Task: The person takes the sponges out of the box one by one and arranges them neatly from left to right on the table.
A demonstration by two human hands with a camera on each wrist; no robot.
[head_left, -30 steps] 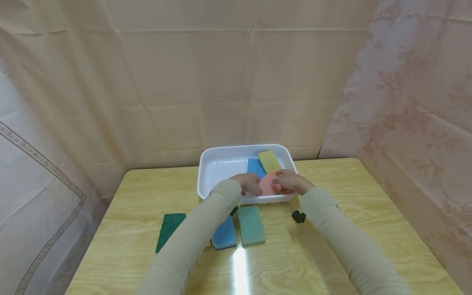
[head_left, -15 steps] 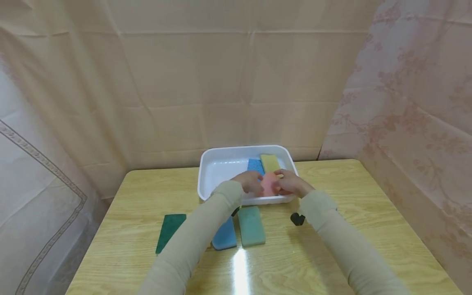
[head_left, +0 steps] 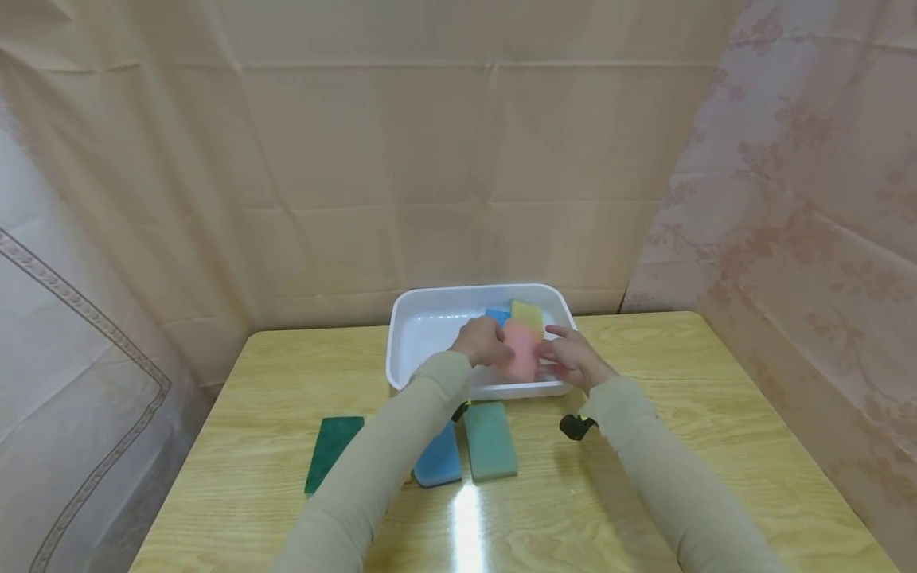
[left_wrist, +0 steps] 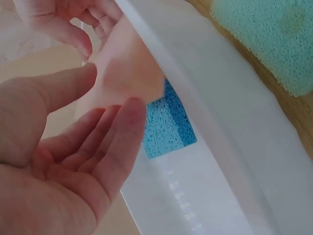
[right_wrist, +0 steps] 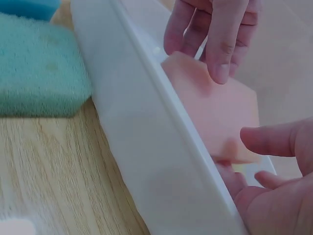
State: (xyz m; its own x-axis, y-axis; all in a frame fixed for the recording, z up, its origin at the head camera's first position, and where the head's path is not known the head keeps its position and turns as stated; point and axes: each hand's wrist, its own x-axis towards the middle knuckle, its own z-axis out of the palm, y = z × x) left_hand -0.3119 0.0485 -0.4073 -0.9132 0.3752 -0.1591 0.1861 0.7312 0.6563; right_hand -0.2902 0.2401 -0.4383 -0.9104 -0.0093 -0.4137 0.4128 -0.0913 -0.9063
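A pink sponge [head_left: 521,350] is held by both hands over the right part of a white tray [head_left: 415,298]. My left hand [head_left: 481,342] pinches its left side, thumb on one face and fingers behind, as the right wrist view shows. The right hand [head_left: 573,358] has its thumb at the opposite end, fingers reaching under the edge [right_wrist: 230,176]. Behind the pink sponge lies a yellow sponge [head_left: 528,313], partly hidden. A blue sponge [left_wrist: 171,120] rests on the tray floor beneath it, mostly covered in the head view.
In front of the tray on the wooden table [head_left: 559,509] lie a pale green sponge [head_left: 490,442] and a blue sponge [head_left: 438,459]. Further left, a dark green scouring pad [head_left: 333,450] is partly behind the left sleeve. A beige curtain [head_left: 358,159] hangs behind the table.
The yellow sponge, first slanted, now stands straighter beside the blue one. The pink sponge has turned more upright and shifted slightly back, the left hand moving up its side.
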